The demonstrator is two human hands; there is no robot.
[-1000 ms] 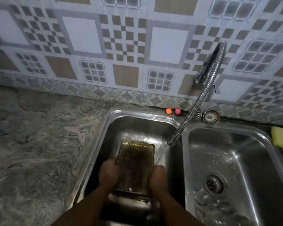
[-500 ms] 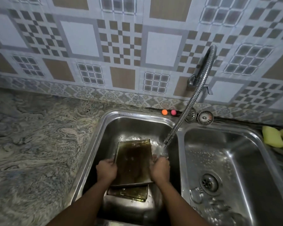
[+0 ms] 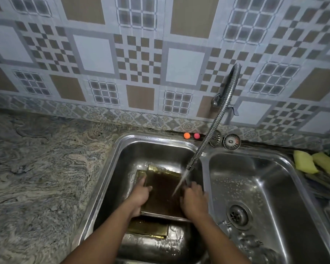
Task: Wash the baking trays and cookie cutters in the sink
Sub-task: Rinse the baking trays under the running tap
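A dark, brownish rectangular baking tray [image 3: 163,189] is held in the left sink basin [image 3: 122,168], its far end raised. My left hand [image 3: 140,195] grips its left edge and my right hand [image 3: 194,199] grips its right edge. Water runs from the flexible metal faucet hose [image 3: 208,141] onto the tray's right side. A second golden tray [image 3: 148,228] lies flat below it on the basin floor. Several metal cookie cutters [image 3: 244,239] lie near the drain [image 3: 237,215] of the right basin [image 3: 271,180].
Marbled stone counter [image 3: 36,168] stretches left of the sink. Two yellow sponges [image 3: 304,161] lie at the right. Two small balls, orange [image 3: 187,135] and pink [image 3: 196,135], and two metal strainers [image 3: 231,141] sit on the back ledge under the tiled wall.
The tray has been lifted off the one below and shifted right under the running water. The lower tray now shows beneath it. My view has pulled back and up.
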